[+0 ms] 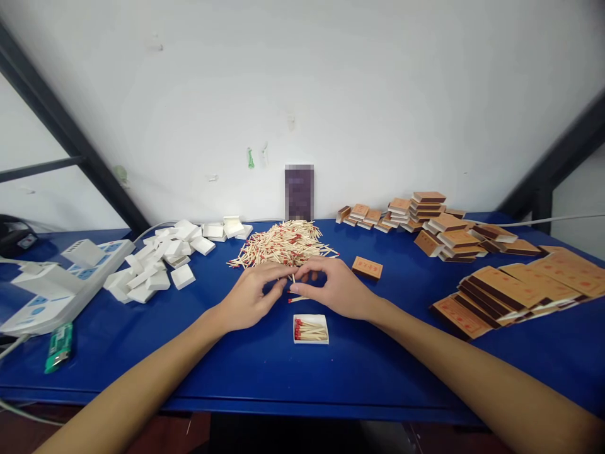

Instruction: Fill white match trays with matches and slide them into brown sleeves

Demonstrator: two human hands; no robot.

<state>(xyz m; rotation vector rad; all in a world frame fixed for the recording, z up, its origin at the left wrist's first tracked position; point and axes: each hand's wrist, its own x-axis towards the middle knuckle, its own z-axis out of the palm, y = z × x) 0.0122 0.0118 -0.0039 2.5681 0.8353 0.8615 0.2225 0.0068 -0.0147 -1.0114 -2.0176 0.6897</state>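
My left hand and my right hand meet at the near edge of a heap of red-tipped matches. My right hand's thumb and fingers are closed on at least one match. The curled fingers of my left hand come close to the same match; what they hold, if anything, is too small to make out. Under my right thumb a few loose matches lie on the blue table. Nearer to me sits a white matchbox tray, partly filled with matches, their heads mostly to the left.
White empty trays are piled at left beside a power strip and a green packet. One orange matchbox lies right of the heap. Several boxes are stacked behind, and flat sleeves at right.
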